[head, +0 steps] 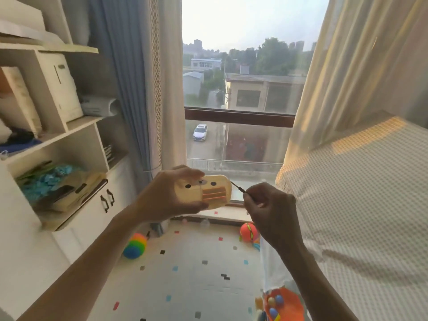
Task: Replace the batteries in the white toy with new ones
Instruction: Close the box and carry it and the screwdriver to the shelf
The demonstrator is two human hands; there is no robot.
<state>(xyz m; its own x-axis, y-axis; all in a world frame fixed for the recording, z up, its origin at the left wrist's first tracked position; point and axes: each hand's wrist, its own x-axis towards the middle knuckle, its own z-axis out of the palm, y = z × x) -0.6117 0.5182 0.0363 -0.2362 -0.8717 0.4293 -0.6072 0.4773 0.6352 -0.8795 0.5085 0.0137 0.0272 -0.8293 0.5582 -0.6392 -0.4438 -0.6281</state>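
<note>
I hold the white toy (209,189) in front of the window; it is oval, with a cartoon face and orange slats on its near side. My left hand (166,195) grips it from the left, fingers over its top and thumb beneath. My right hand (268,205) pinches a thin dark screwdriver (237,187), whose tip points left and reaches the toy's right end. No batteries are visible.
A white shelf unit (69,135) crammed with boxes and papers stands at the left. A bed with a checked cover (359,193) fills the right. On the patterned floor mat (196,274) lie a rainbow ball (135,247), an orange ball (249,232) and an orange toy (284,304).
</note>
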